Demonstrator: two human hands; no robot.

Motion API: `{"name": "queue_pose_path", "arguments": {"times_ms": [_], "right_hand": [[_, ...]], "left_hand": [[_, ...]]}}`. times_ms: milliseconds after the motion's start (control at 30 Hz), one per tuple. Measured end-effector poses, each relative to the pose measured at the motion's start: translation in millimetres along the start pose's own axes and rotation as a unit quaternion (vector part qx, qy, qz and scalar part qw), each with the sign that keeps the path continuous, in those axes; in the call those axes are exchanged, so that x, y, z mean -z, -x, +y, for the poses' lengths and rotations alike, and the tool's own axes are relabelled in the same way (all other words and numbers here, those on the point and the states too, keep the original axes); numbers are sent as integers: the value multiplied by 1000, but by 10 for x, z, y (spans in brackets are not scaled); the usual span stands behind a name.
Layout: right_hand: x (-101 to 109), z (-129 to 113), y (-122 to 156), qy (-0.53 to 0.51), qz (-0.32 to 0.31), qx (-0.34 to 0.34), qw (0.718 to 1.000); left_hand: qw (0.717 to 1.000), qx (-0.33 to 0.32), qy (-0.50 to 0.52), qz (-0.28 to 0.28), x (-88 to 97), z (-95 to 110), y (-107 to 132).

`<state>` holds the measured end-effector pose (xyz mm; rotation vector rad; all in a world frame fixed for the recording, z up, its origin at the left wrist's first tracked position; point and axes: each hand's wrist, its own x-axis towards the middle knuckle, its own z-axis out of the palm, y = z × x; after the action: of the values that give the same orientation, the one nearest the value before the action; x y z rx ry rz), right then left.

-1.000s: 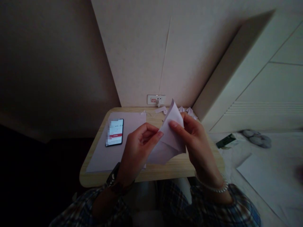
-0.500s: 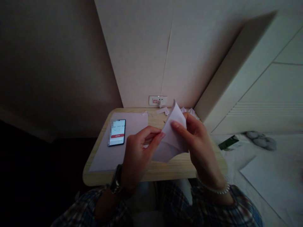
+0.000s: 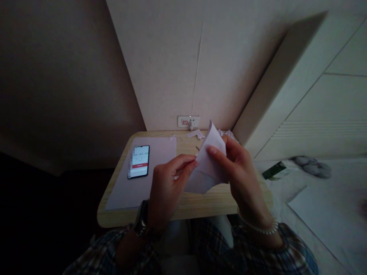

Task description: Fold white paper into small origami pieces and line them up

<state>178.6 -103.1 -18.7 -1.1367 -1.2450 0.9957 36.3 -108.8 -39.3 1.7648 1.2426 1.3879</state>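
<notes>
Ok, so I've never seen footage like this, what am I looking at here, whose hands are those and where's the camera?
There is no machine here: the camera sits on a person's head and looks forward and down, so both hands are the wearer's own. The left hand, with a watch at its wrist, and the right hand, with a bead bracelet, both pinch a folded white paper above a small wooden table. On the table lie a lit phone on a flat pale sheet, and small paper bits near the back edge, below a wall socket. The room is dim, so finer detail is hard to tell.
</notes>
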Motion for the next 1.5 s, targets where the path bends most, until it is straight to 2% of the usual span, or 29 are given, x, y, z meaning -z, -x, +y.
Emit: {"name": "queue_pose_path", "arguments": {"times_ms": [300,500,833,1000,1500], "right_hand": [[6,30,-17,-15,-15,4,1000],[77,16,-24,16,-43,21,999],[118,52,-52,-7,-49,19,999],[116,46,-54,-12,-51,19,998],[112,58,-29,-14,-36,4,999]], "left_hand": [[1000,9,-7,0,17,-2,19],[999,-11,-17,-29,8,-26,30],[999,26,5,-45,-4,-32,8],[999,12,-10,-36,10,-23,7],[998,10,-8,-69,18,-67,33]]}}
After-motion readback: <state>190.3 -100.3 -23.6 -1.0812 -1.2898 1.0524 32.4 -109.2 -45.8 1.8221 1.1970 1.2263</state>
